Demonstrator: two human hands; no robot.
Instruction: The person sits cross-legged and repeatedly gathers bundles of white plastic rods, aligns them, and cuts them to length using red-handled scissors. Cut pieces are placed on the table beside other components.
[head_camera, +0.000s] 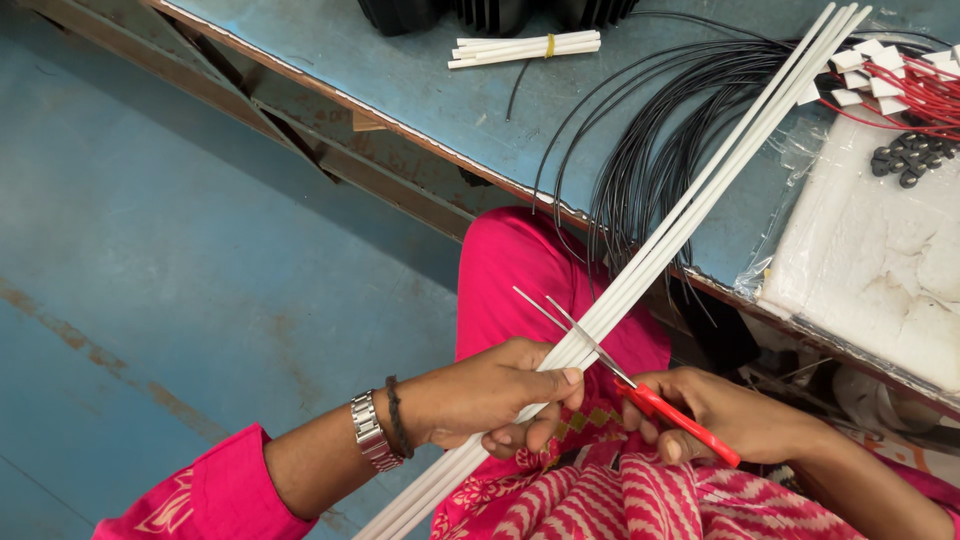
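Head view: bare blue floor (150, 250) lies open at left beside the tabletop (420, 90) edge. Left hand (490, 395) grips smooth white tubes (680, 225) slanting over that edge. Right hand (735, 415) clasps red-handled scissors (640, 390), thin steel blades parted against the tubes.

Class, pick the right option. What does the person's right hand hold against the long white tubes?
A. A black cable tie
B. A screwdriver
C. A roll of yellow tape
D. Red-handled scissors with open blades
D: the right hand grips red-handled scissors, blades open against the white tubes that the left hand holds steady.
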